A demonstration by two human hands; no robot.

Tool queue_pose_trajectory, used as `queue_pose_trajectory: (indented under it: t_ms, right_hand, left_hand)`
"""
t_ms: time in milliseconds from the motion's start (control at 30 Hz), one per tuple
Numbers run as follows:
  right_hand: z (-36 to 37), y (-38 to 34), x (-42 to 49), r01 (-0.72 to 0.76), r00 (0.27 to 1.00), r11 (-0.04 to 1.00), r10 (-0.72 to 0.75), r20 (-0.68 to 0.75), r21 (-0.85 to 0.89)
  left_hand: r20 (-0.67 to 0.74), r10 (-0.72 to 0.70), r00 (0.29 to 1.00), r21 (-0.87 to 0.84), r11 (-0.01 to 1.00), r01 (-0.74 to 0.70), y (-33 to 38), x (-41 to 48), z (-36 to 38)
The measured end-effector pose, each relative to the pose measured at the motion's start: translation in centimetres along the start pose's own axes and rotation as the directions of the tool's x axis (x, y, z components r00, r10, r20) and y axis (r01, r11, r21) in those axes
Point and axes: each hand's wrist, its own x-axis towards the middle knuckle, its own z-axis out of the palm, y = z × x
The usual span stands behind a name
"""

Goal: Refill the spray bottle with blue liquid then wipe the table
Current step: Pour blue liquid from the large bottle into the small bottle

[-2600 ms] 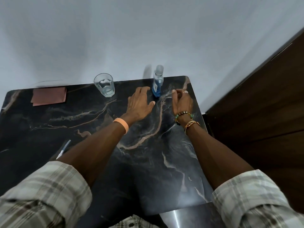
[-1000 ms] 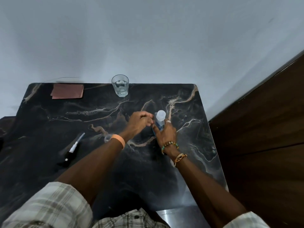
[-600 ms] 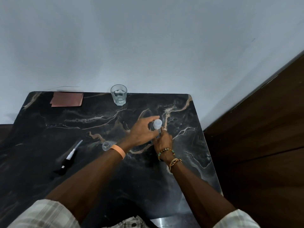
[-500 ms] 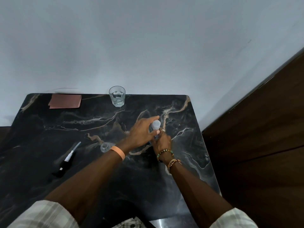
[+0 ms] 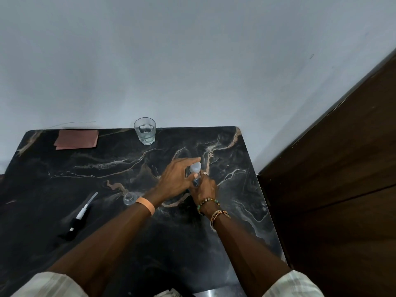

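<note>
Uncapping step: left hand [image 5: 176, 179] pinches the cap [image 5: 195, 167] of the blue liquid bottle [image 5: 195, 181], right hand [image 5: 204, 186] grasps its body on the table [image 5: 235, 211] — next, probably twist it off, then pour steadily into the open spray bottle [image 5: 129, 198]

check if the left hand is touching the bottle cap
Touching. The head view shows the left hand pinching the cap between a fingertip and the thumb.
</note>
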Motion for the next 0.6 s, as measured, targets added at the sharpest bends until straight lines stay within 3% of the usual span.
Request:
queue_pose_trajectory:
  t_ms: [100,200,600]
  right_hand:
    - [-0.01,-0.01,-0.08,0.006,1.000,1.000,-0.006,0.006,0.003]
    - [-0.07,0.05,-0.02,0.020,1.000,0.999,-0.019,0.012,-0.026]
    - [-0.13,0.45,0.13,0.017,1.000,1.000,-0.016,0.019,-0.024]
  left_hand:
    - [-0.042,-0.024,0.999,-0.006,1.000,0.024,0.23,0.20,-0.24]
    - [0.014,-0.068,0.998,-0.038,0.997,0.068,0.55,0.35,-0.21]
    - [0.049,-0.020,0.999,-0.058,0.998,0.022,0.60,0.63,-0.34]
